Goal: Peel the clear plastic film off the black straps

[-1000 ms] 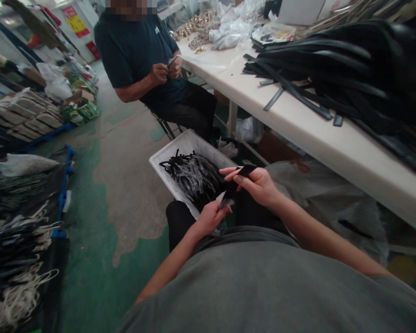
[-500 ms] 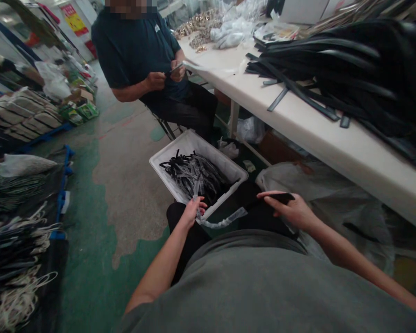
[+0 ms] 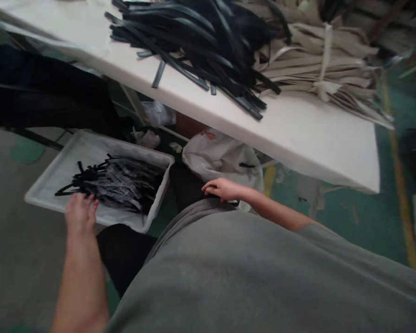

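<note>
White tabletop (image 3: 333, 138) stretches beyond the bin (image 3: 58, 171) and to its right, bearing a heap of black straps (image 3: 201, 41) and, farther right of the bin, a tied beige bundle (image 3: 298, 74). Just right of the bin sits a pale sack (image 3: 225, 157). Inside the bin lie dark strips (image 3: 121, 180), tangled together. At the bin's near rim, the left hand (image 3: 80, 210) has its fingers parted, seemingly gripping nothing. Right of the bin, the right hand (image 3: 223, 188) curls by the right thigh (image 3: 183, 185); whether it holds anything, I cannot tell. Reaching toward the dark strips looks like the present step; the next move seems to call for separating one from the tangle.
</note>
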The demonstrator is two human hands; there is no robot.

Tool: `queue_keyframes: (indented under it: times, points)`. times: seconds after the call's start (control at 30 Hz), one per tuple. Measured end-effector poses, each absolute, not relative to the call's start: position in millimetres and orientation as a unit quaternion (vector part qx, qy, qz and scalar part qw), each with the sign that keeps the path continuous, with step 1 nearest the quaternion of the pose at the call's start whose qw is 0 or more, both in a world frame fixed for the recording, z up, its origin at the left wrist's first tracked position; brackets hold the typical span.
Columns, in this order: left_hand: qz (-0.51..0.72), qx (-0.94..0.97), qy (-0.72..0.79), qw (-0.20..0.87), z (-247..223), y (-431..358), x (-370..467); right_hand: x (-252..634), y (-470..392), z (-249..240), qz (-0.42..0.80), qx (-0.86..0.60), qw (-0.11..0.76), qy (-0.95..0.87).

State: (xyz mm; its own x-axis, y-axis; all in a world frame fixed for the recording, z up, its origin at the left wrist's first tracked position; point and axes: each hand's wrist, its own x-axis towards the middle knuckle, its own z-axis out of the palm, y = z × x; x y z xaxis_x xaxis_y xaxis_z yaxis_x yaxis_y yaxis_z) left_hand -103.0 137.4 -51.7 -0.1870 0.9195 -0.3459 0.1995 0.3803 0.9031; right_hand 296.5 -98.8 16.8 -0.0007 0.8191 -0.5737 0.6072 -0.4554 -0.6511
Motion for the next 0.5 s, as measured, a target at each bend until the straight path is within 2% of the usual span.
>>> queue_keyframes:
  times: [0.1, 0.17, 0.3, 0.5]
  points:
    - [0.368, 0.276, 0.701, 0.545, -76.1, 100.1, -96.0, 351.2, -106.9, 6.5, 0.373, -0.823, 0.092, -0.418]
    - [0.335, 0.257, 0.691, 0.587, -88.9, 75.0, -88.5, 380.8, -105.1, -6.3, 0.341, -0.854, 0.085, -0.383]
    - [0.287, 0.250, 0.664, 0.644, -97.7, 37.1, -69.5, 401.0, -85.1, -40.8, 0.372, -0.855, 0.103, -0.346]
    - [0.219, 0.323, 0.619, 0.682, -88.6, 10.6, -41.8, 381.1, -47.5, -80.3, 0.381, -0.846, 0.155, -0.340]
